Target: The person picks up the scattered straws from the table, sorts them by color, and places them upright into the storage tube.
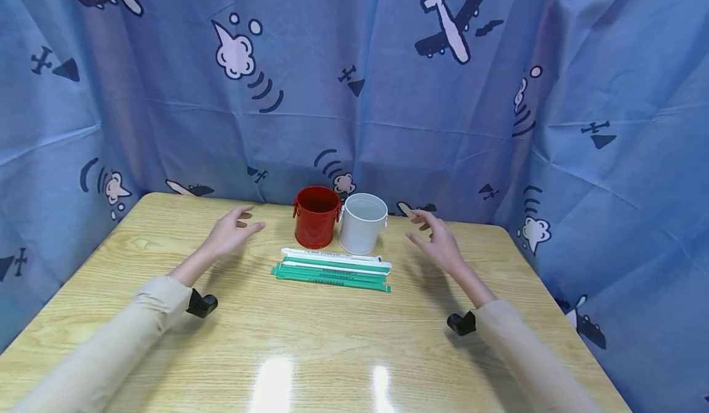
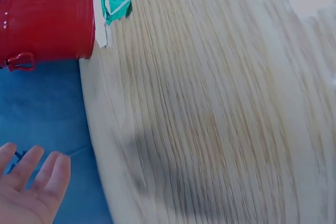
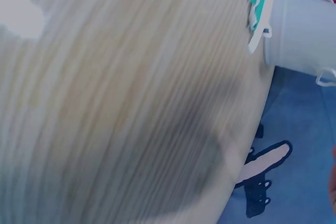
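Observation:
A red bucket (image 1: 314, 221) and a white bucket (image 1: 362, 225) stand side by side at the table's back edge. In front of them lies a row of long thin packets (image 1: 332, 272), several green and some white. Left of the red bucket, my left hand (image 1: 232, 231) hovers above the table, fingers apart and holding nothing; the left wrist view shows its fingers (image 2: 59, 174). My right hand (image 1: 437, 244) is raised to the right of the white bucket, fingers spread and loosely bent, also empty. Only a sliver of it shows at the right wrist view's edge.
The wooden table (image 1: 310, 333) carries two bright light reflections near its front. A blue curtain (image 1: 310, 93) printed with planes hangs behind the table and down both sides. A black device sits at each wrist, the left one (image 1: 202, 304) and the right one (image 1: 461, 324).

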Available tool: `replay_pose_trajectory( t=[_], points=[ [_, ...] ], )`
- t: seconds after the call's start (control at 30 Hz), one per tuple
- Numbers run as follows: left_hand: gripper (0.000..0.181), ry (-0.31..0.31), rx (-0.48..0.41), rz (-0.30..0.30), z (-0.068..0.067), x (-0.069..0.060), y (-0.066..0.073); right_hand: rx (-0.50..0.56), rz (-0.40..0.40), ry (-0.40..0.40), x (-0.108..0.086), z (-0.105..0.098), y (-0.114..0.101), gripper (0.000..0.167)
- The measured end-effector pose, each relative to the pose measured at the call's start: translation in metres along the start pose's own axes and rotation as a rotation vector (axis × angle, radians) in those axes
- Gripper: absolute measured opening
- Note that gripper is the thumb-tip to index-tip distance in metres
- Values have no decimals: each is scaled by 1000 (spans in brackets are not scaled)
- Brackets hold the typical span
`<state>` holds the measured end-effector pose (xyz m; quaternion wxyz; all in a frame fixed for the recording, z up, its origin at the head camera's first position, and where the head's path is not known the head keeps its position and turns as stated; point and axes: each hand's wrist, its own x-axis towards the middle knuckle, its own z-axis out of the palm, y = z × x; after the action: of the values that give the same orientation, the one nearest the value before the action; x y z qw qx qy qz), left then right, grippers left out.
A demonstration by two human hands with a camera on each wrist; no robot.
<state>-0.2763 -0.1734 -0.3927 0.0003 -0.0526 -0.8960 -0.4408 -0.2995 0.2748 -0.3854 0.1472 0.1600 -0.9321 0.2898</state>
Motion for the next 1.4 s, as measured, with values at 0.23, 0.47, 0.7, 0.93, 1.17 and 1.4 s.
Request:
replay_pose_trajectory(
  t=[0.23, 0.47, 0.7, 0.93, 1.17, 1.4],
  points=[
    [73, 5, -65, -17, 7, 5, 1, 54, -25, 18, 1, 5, -11, 55],
    [72, 24, -125, -19, 15, 11, 3, 52, -70, 21, 3, 11, -20, 65],
    [74, 10, -183, -23, 19, 16, 6, 104, -94, 16, 3, 18, -32, 63],
    [72, 1, -225, -30, 26, 21, 11, 179, -94, -12, 3, 25, -46, 63],
    [77, -27, -269, -37, 33, 27, 17, 253, -87, -39, 4, 31, -52, 63],
    [82, -35, -299, -31, 42, 36, 21, 299, -101, -75, 1, 37, -60, 64]
  ],
)
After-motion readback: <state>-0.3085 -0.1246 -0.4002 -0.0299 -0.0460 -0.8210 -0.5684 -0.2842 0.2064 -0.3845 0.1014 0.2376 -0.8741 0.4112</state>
